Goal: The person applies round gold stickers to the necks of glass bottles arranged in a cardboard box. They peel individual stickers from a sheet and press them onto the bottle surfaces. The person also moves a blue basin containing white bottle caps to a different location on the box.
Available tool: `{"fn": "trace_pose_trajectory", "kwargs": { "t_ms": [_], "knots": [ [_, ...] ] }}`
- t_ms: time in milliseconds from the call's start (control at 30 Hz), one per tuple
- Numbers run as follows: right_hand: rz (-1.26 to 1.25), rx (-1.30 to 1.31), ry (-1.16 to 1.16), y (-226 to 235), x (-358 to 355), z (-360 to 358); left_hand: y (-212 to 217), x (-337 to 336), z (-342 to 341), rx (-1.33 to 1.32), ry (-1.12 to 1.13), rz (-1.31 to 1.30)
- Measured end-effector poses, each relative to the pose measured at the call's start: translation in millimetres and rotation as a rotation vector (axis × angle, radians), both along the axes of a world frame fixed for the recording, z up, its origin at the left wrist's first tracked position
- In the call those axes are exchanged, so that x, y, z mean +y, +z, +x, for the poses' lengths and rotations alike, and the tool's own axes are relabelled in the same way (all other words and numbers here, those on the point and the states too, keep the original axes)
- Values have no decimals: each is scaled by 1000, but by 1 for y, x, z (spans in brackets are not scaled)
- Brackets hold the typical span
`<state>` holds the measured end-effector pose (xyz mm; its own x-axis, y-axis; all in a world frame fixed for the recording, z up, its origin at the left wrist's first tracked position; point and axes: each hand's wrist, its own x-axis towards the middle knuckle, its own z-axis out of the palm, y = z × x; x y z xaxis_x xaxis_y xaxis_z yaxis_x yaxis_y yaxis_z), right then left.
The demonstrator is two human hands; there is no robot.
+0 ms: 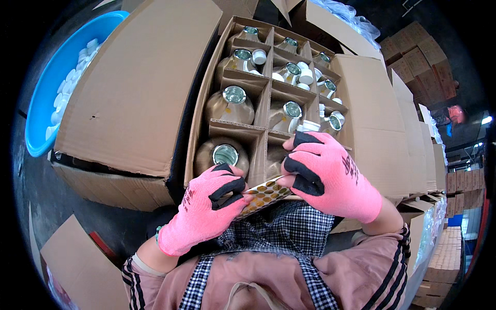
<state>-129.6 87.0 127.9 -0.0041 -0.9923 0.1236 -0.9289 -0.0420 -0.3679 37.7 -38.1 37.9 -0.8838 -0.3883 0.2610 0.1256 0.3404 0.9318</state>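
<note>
A big cardboard box (203,132) holds glass jars (231,111). By its near edge, the left hand (204,207) and right hand (333,178) pinch a sheet of round yellow stickers (262,198) between them, its long side rising toward the right.

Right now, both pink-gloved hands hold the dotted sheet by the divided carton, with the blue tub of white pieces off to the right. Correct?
No: the blue tub of white pieces is off to the left, per the head view. The left hand and right hand do hold the dotted sheet by the divided carton.
</note>
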Motion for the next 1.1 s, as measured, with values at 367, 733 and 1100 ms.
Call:
{"fn": "trace_pose_trajectory", "kwargs": {
  "t_ms": [367,733,1100],
  "knots": [
    [-147,233,233,-9,5,-11,2,6,-7,-154,-56,282],
    [-554,-586,-396,-1,16,-154,6,-5,-12,-269,179,748],
    [-61,434,-678,-90,-30,-394,-40,-19,-4,-263,324,468]
  ]
}}
